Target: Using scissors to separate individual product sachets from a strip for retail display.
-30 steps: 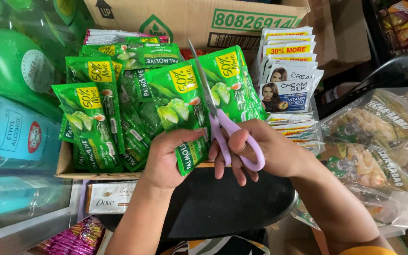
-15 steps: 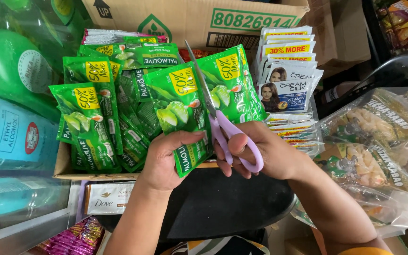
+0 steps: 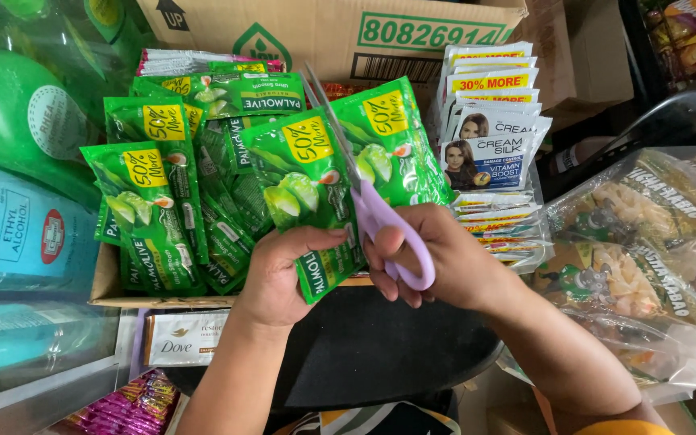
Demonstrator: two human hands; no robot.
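head view: i note the left hand (image 3: 283,270) pinching the lower edge of a joined strip of green sachets (image 3: 340,173), held just above it. right hand (image 3: 445,258) grips lilac-handled scissors (image 3: 368,201), blades running up between two sachets. white sachets (image 3: 493,137) lie beyond the right hand.

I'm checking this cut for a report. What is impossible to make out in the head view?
- Scissors: blades' lower part runs behind the green sachet strip; how far the cut reaches is hidden.
- Right hand: fingers wrap the purple handle, hiding its loops.
- Left hand: fingers tucked behind the strip.
- Cardboard tray: contents beneath the sachets are covered.
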